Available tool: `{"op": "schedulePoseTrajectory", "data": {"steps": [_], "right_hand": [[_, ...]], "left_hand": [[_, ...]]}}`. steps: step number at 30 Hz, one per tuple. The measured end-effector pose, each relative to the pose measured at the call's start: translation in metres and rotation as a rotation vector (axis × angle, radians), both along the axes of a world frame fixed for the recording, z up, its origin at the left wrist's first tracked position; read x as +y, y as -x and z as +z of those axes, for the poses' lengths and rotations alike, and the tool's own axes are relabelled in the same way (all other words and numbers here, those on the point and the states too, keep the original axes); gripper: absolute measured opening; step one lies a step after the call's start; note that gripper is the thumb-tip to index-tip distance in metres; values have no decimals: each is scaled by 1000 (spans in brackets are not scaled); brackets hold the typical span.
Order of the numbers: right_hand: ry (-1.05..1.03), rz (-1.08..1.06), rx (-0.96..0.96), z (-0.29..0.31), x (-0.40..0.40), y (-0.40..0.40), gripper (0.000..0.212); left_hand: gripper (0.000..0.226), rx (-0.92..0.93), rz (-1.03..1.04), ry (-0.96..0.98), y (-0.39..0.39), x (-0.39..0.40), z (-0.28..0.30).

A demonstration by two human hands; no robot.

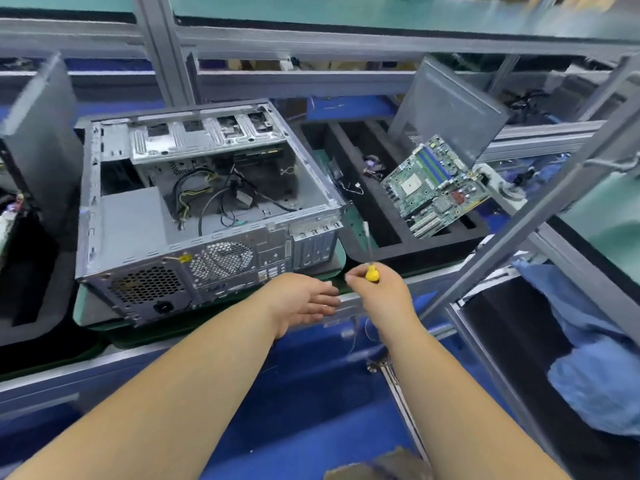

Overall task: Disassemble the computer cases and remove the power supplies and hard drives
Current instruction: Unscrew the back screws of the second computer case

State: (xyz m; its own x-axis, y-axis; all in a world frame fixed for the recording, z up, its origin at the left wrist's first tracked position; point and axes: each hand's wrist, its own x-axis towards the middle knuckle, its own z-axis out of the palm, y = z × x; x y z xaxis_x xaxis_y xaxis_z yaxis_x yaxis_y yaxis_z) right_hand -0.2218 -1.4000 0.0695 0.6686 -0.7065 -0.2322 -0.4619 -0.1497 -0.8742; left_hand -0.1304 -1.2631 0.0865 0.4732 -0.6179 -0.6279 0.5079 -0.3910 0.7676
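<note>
Boxy perforated-steel computer case (194, 216), lid off, loose cables inside. Right hand (379, 292) gripping yellow-handled screwdriver (370, 261); left hand (301, 299) relaxed, holding nothing. Shaft tip too blurry to make out.

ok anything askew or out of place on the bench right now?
One thing: the green motherboard sits tilted across the black foam tray, resting over its dividers rather than flat in a slot. The open grey metal computer case has loose cables sprawled inside, as expected mid-teardown. Nothing looks spilled or broken.

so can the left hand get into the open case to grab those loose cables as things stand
Probably yes: the left hand is open and holds nothing, the computer case has its side panel off, and the cables lie exposed inside.
</note>
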Motion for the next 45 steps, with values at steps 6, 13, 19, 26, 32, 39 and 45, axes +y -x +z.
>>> {"op": "schedulePoseTrajectory", "data": {"steps": [6, 13, 19, 26, 32, 39, 45], "right_hand": [[3, -199, -20, -5, -81, -50, 6], [-85, -165, -19, -22, -106, -89, 31], [-216, -154, -38, -49, -44, -82, 10], [-332, -116, -39, -58, 25, -67, 10], [-435, -132, -37, -57, 69, -57, 12], [-445, -51, 23, -62, 146, -43, 29], [-348, 185, 80, -72, 205, -29, 28]], "left_hand": [[24, -3, 58, -64, -21, 15, -14], [26, 9, 154, -78, -37, 62, -14], [26, 24, 273, -95, -37, 94, -13], [24, 115, 463, -107, -28, 138, -29], [19, 191, 624, -63, -29, 167, -46], [21, 317, 681, 78, -33, 193, -56], [25, 364, 669, 163, -41, 186, -61]]}}
